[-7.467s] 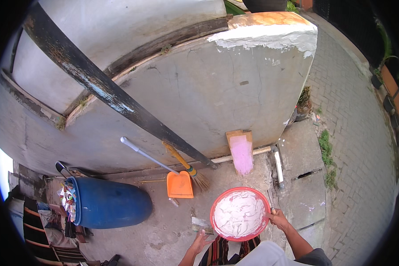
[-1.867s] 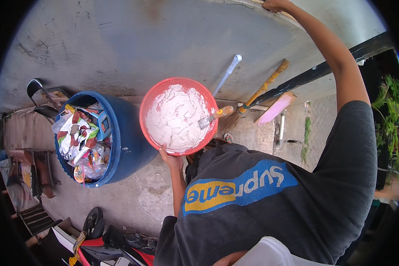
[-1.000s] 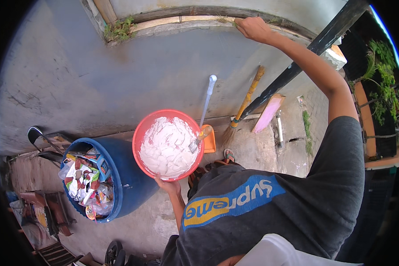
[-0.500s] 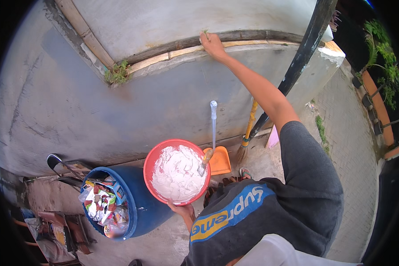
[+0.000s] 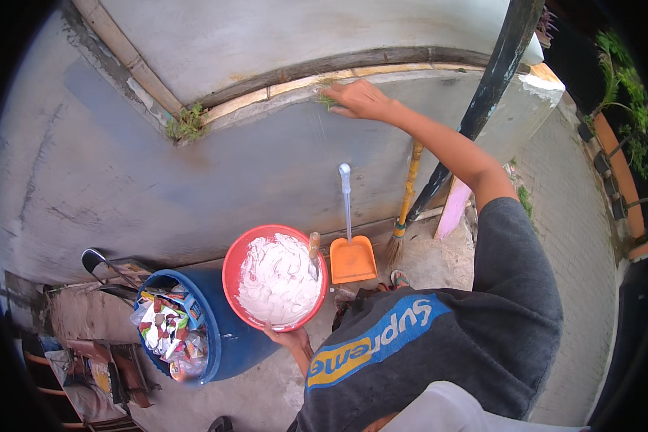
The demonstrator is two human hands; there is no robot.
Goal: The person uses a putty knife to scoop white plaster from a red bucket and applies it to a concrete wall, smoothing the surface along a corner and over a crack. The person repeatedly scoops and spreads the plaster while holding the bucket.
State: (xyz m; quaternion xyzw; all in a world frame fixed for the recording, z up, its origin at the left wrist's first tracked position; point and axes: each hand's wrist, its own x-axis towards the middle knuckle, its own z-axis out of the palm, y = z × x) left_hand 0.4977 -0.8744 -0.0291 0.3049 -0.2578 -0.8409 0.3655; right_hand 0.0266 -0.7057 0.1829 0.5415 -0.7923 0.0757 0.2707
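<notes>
My left hand [image 5: 288, 335] grips the lower rim of a red basin [image 5: 234, 277], which holds thick white paste and a wooden-handled putty knife [image 5: 314, 246]. My right hand [image 5: 356, 101] is raised at the wall's narrow ledge [image 5: 288, 91], its thumb and fingers loosely apart, with thin green grass strands [image 5: 325, 96] at the fingertips; whether any are still held is unclear. A weed tuft [image 5: 187, 122] grows at the ledge's corner.
A full blue barrel [image 5: 230, 342] stands beside the basin. An orange dustpan [image 5: 353, 261], straw broom [image 5: 396, 245], pink-painted board [image 5: 453, 209] and slanting dark pole [image 5: 489, 93] are along the wall [image 5: 137, 187]. A paved path [image 5: 569, 216] runs at right.
My right hand has moved left along the ledge, then slightly down and right, its fingers loosening around plucked grass. The basin has shifted slightly left in view since half a second ago.
</notes>
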